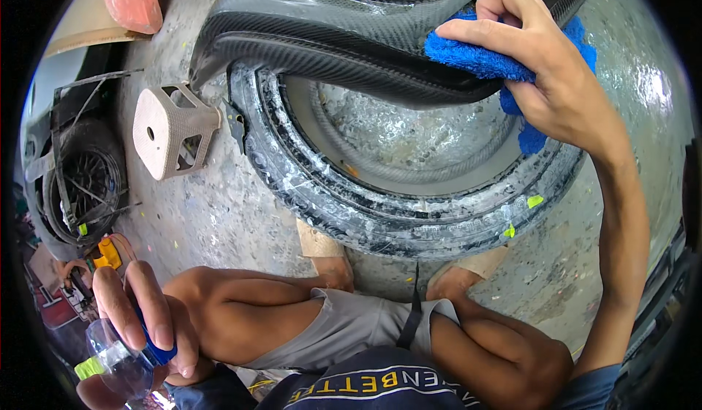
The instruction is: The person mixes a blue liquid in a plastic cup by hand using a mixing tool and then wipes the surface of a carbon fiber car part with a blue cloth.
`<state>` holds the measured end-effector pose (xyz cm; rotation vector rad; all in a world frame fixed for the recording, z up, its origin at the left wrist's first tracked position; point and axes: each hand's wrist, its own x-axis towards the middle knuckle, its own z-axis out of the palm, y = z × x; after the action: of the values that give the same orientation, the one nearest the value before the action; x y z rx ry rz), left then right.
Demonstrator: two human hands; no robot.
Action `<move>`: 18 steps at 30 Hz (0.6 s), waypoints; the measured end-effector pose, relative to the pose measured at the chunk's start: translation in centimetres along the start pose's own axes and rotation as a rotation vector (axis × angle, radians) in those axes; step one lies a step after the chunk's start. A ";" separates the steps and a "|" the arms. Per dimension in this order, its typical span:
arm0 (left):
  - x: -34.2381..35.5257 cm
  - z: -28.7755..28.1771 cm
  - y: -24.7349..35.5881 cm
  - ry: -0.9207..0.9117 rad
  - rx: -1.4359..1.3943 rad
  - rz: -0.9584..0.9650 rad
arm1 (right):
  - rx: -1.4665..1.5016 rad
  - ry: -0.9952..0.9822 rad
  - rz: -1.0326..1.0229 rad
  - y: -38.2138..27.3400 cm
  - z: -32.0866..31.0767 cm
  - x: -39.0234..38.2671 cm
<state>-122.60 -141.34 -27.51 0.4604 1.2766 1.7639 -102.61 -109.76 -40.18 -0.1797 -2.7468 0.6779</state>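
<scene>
A glossy black carbon-fibre part, long and curved, rests across a worn tyre that lies flat on the floor. My right hand is closed around a folded blue microfibre cloth. The cloth presses against the right side of the part, and some of it hangs down over the tyre's edge. Low at the left, my left hand grips a clear plastic bottle with blue on it. My fingers and the picture's rim hide much of that bottle.
Left of the tyre stands a beige plastic stool. A wheel with a thin metal frame is beyond it. Tools, one yellow, lie at the far left. An orange-red piece shows at the top left. My sandalled feet flank the tyre's near edge.
</scene>
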 end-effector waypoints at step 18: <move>2.5 -0.1 0.2 -0.234 0.029 -0.100 | -0.371 0.112 -0.015 -2.0 0.9 0.1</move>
<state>-124.10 -139.34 -27.86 0.5912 1.1410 1.5598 -103.09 -111.89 -39.97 -0.2688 -2.7360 0.1419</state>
